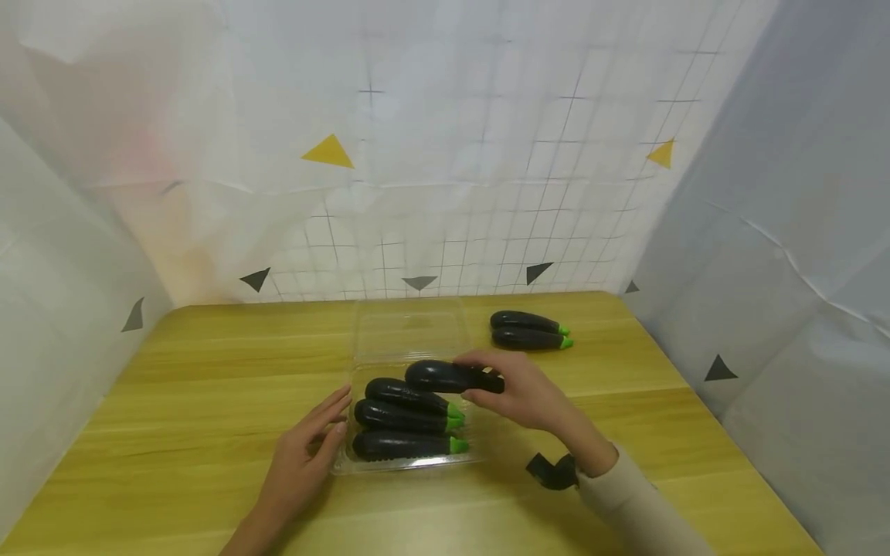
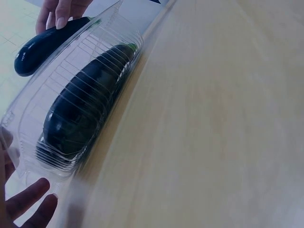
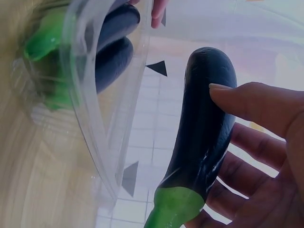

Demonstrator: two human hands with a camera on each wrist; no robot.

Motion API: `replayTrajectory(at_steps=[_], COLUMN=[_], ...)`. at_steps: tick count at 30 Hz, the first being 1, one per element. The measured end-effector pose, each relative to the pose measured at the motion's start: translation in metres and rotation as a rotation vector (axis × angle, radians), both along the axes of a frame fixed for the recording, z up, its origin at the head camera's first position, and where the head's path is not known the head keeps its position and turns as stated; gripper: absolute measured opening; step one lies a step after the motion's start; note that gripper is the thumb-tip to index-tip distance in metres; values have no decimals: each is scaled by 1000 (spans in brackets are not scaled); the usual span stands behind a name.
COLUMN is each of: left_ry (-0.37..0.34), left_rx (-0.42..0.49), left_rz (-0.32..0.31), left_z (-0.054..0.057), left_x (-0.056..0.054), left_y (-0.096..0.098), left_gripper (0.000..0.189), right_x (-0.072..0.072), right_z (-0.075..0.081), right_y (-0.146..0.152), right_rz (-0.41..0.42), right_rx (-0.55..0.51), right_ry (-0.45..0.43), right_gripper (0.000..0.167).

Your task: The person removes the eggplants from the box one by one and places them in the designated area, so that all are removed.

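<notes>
In the head view, a clear, ribbed plastic container (image 1: 410,464) sits on a yellowish wood-grain table (image 1: 174,432), its transparent lid (image 1: 410,333) laid back on the far side. Three glossy, dark purple-black eggplants with green stems (image 1: 403,417) lie side by side in the container, stems to the right. The right hand (image 1: 524,391) pinches a fourth dark eggplant (image 1: 441,377) between thumb and fingers, over the far part of the container. The left hand (image 1: 306,448) is loosely spread, its fingertips at the container's left edge. Two more green-stemmed dark eggplants (image 1: 526,338) lie together on the table, right of the lid. A black band (image 1: 552,472) shows beside the right wrist. Behind rises a white sheet with grid lines (image 1: 445,116) and yellow and dark triangles.

In the left wrist view, the left hand's parted fingers are around one end of the container. An eggplant shows through the ribbed wall; beyond it, the right hand grips the fourth eggplant.

In the right wrist view, the right hand's thumb presses one side of that eggplant, with fingers behind it and the green stem pointing down. The container stands beside it, apart.
</notes>
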State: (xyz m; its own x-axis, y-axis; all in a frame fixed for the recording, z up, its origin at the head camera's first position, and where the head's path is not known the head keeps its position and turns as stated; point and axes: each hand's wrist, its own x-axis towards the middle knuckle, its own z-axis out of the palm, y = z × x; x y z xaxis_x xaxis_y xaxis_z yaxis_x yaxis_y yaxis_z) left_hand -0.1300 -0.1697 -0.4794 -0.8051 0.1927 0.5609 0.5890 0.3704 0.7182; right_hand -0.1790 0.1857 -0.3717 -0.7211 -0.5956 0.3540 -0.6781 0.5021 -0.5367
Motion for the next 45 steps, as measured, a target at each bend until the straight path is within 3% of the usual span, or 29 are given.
replayTrajectory(at_steps=[15,33,45], left_ry=[-8,-13,-19], left_rx=[4,-1,-3], left_rz=[2,8,9], left_z=[-1,2,2], left_x=[0,1,1], left_y=[-1,0,0], left_gripper=[41,40,41], right_x=[-15,-27,-39], right_z=[-2,-2,-9], right_y=[19,36,53], right_rz=[-67,-135,-177], right_rx=[-17,7,2], right_ry=[29,-17,-62], right_gripper=[43,44,42])
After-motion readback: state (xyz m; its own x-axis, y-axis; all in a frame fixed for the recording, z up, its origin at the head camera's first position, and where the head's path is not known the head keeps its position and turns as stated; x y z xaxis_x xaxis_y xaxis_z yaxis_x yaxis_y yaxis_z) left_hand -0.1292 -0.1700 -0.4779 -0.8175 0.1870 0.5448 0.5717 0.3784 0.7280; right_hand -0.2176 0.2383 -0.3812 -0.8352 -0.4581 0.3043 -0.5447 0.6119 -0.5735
